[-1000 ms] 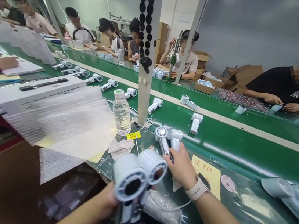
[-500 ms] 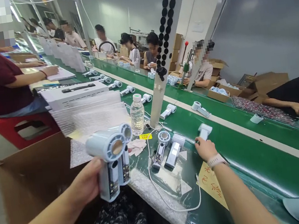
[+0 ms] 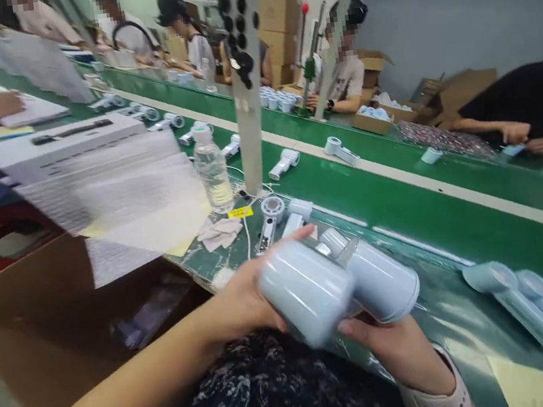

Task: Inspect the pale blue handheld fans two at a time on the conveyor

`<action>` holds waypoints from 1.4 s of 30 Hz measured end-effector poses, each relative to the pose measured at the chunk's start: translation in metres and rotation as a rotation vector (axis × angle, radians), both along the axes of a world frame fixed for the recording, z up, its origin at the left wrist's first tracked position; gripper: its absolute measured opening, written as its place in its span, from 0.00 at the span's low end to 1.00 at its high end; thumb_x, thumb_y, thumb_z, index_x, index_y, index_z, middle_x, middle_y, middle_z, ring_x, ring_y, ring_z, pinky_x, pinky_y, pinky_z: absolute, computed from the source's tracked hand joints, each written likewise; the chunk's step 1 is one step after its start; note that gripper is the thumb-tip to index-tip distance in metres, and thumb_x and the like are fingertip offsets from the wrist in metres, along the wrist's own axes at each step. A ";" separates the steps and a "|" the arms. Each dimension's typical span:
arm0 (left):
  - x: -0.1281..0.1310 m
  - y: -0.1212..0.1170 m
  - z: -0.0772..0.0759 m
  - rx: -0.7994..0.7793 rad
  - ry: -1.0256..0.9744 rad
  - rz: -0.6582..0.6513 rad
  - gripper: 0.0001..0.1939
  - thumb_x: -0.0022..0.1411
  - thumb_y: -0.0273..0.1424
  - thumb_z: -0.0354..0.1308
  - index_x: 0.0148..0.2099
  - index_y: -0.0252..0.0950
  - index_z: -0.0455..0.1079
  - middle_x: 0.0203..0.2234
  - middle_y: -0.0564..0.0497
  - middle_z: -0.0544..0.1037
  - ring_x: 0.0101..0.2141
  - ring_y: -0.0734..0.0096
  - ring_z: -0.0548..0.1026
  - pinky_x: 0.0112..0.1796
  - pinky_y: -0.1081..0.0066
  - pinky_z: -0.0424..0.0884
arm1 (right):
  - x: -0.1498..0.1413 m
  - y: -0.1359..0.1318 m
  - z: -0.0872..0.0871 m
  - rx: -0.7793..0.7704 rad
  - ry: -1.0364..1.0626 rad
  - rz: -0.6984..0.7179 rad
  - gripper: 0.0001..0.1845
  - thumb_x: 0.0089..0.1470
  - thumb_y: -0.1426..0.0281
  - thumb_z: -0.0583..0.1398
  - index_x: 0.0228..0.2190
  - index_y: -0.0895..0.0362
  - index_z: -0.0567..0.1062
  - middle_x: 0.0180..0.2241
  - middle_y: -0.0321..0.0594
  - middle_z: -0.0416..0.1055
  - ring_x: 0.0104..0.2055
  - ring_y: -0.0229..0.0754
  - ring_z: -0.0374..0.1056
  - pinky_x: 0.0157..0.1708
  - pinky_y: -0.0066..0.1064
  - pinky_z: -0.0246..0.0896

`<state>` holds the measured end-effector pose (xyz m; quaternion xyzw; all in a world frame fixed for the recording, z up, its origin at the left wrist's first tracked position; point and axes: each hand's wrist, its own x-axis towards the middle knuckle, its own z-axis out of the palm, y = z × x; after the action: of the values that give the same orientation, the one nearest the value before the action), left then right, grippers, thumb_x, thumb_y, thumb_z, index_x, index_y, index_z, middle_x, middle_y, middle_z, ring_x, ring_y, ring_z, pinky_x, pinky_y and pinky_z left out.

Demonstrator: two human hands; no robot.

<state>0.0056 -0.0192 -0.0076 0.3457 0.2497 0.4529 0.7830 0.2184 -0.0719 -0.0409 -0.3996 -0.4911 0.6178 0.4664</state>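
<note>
Both my hands hold a bunch of pale blue handheld fans close to my lap. My left hand [image 3: 241,295] wraps round the nearer fan [image 3: 306,289] from the left, its fingers over the top. My right hand [image 3: 397,347], with a watch strap at the wrist, is closed under a second fan [image 3: 383,279], thumb on its underside. A third smaller fan head [image 3: 332,241] peeks up between them; which hand has it I cannot tell. Two more fans [image 3: 273,213] lie on the bench just beyond, by a white cable.
A water bottle [image 3: 211,168], a white cloth [image 3: 220,232] and a metal post [image 3: 247,99] stand ahead. Bubble wrap sheets [image 3: 112,185] and an open cardboard box [image 3: 38,310] lie left. Several pale blue fans [image 3: 539,307] lie right. Fans ride the green belt [image 3: 404,212]; co-workers sit along it.
My right hand has come back from the belt and joined my left under the fans. The fans have turned from upright to lying sideways, heads towards the right.
</note>
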 end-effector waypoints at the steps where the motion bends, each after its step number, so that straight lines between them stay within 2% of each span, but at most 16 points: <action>1: 0.003 0.004 -0.004 0.015 0.002 0.023 0.25 0.44 0.27 0.75 0.48 0.36 0.78 0.47 0.45 0.80 0.52 0.49 0.74 0.54 0.59 0.68 | 0.004 -0.002 0.000 -0.024 0.046 -0.024 0.28 0.44 0.57 0.74 0.47 0.49 0.77 0.41 0.42 0.80 0.45 0.54 0.75 0.46 0.45 0.71; 3: 0.010 0.011 -0.013 0.075 0.013 0.057 0.17 0.56 0.38 0.69 0.46 0.36 0.77 0.37 0.47 0.81 0.41 0.58 0.78 0.48 0.61 0.72 | 0.006 -0.003 -0.002 -0.044 0.157 -0.095 0.28 0.42 0.55 0.74 0.44 0.49 0.76 0.38 0.39 0.78 0.38 0.49 0.75 0.39 0.40 0.71; 5: 0.015 0.011 -0.020 0.042 -0.026 0.044 0.20 0.60 0.45 0.65 0.47 0.36 0.75 0.30 0.50 0.78 0.32 0.65 0.76 0.41 0.62 0.75 | 0.001 -0.002 -0.004 -0.050 0.235 -0.192 0.23 0.47 0.53 0.71 0.42 0.50 0.75 0.32 0.35 0.75 0.31 0.42 0.71 0.33 0.34 0.69; 6: 0.017 0.009 -0.023 0.019 -0.042 0.012 0.22 0.59 0.45 0.66 0.50 0.37 0.72 0.30 0.52 0.76 0.31 0.67 0.75 0.38 0.64 0.75 | -0.003 -0.001 -0.005 -0.060 0.256 -0.233 0.21 0.50 0.54 0.70 0.41 0.51 0.75 0.31 0.35 0.74 0.29 0.40 0.69 0.32 0.32 0.68; 8: 0.019 0.001 -0.025 0.029 -0.053 -0.044 0.27 0.54 0.38 0.71 0.54 0.40 0.68 0.32 0.53 0.75 0.31 0.68 0.75 0.36 0.66 0.74 | -0.010 -0.001 -0.004 -0.096 0.284 -0.251 0.17 0.52 0.57 0.69 0.40 0.52 0.76 0.33 0.35 0.73 0.31 0.39 0.67 0.33 0.31 0.67; 11: 0.018 -0.010 -0.024 0.116 -0.034 -0.063 0.28 0.52 0.30 0.71 0.53 0.40 0.65 0.34 0.54 0.74 0.33 0.69 0.75 0.36 0.67 0.72 | -0.015 -0.005 -0.002 -0.122 0.312 -0.165 0.16 0.51 0.61 0.70 0.40 0.53 0.76 0.37 0.37 0.71 0.34 0.40 0.67 0.35 0.32 0.67; 18: 0.012 -0.016 -0.024 0.212 0.020 -0.081 0.22 0.55 0.35 0.69 0.48 0.37 0.64 0.31 0.53 0.74 0.31 0.69 0.74 0.34 0.67 0.71 | -0.019 -0.012 -0.003 -0.094 0.352 -0.070 0.15 0.54 0.62 0.68 0.43 0.52 0.76 0.36 0.37 0.71 0.33 0.39 0.68 0.34 0.31 0.68; 22: 0.010 -0.017 -0.023 0.268 0.094 -0.105 0.19 0.57 0.35 0.68 0.45 0.36 0.64 0.30 0.51 0.76 0.32 0.68 0.75 0.34 0.68 0.72 | -0.023 -0.011 0.000 -0.104 0.351 -0.105 0.17 0.54 0.63 0.68 0.45 0.51 0.74 0.37 0.36 0.71 0.32 0.37 0.67 0.33 0.30 0.68; 28: 0.013 -0.018 -0.017 0.218 0.062 -0.154 0.19 0.58 0.36 0.68 0.45 0.35 0.64 0.30 0.48 0.78 0.33 0.62 0.78 0.37 0.60 0.75 | -0.023 -0.011 0.001 -0.157 0.404 -0.118 0.21 0.51 0.62 0.69 0.46 0.52 0.74 0.38 0.38 0.72 0.35 0.39 0.69 0.33 0.29 0.69; 36: 0.016 -0.020 -0.014 0.183 0.021 -0.157 0.21 0.57 0.36 0.68 0.49 0.37 0.64 0.30 0.51 0.76 0.32 0.64 0.77 0.35 0.61 0.76 | -0.019 -0.012 0.001 -0.131 0.401 -0.070 0.16 0.53 0.61 0.68 0.41 0.54 0.76 0.35 0.38 0.71 0.32 0.39 0.68 0.30 0.32 0.69; 42: 0.017 -0.015 -0.023 0.119 0.034 -0.054 0.18 0.56 0.35 0.67 0.45 0.36 0.66 0.31 0.53 0.75 0.28 0.70 0.76 0.31 0.68 0.75 | -0.020 -0.012 -0.001 -0.116 0.348 -0.106 0.15 0.55 0.60 0.66 0.41 0.53 0.75 0.35 0.37 0.71 0.29 0.37 0.68 0.27 0.28 0.69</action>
<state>0.0229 -0.0346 -0.0302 0.4058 0.2261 0.4396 0.7687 0.1980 -0.0840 -0.0415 -0.3382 -0.3449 0.6793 0.5525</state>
